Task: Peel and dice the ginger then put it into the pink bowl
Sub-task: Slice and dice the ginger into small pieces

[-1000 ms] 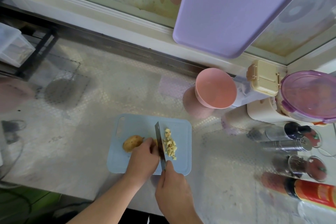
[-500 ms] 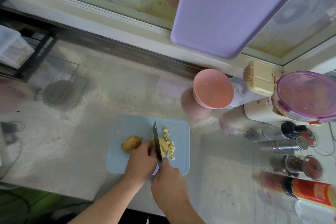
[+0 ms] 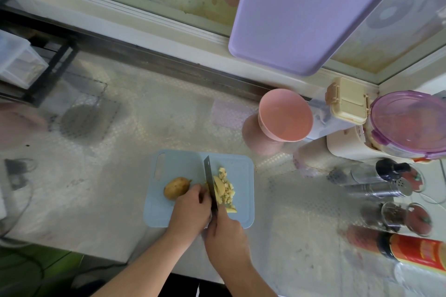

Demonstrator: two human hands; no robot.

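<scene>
A small blue cutting board (image 3: 183, 166) lies near the counter's front edge. On its left sits an unpeeled ginger piece (image 3: 175, 187). My left hand (image 3: 190, 210) has curled fingers holding a peeled ginger bit against the knife (image 3: 210, 181). My right hand (image 3: 225, 234) grips the knife handle, blade edge down on the board. Just right of the blade lie a ginger slice and a heap of diced ginger (image 3: 225, 189). The pink bowl (image 3: 284, 114) stands empty behind the board to the right.
Spice shakers (image 3: 383, 188), glass jars and a red-labelled bottle (image 3: 420, 252) crowd the right side. A purple-lidded container (image 3: 410, 123) and beige box (image 3: 347, 101) stand by the bowl. A lilac board (image 3: 306, 7) leans at the window. A black rack (image 3: 48, 65) is far left.
The knife came down and cut a fresh slice, which now lies right of the blade beside the dice. My left hand stayed on the ginger; the view shifted slightly.
</scene>
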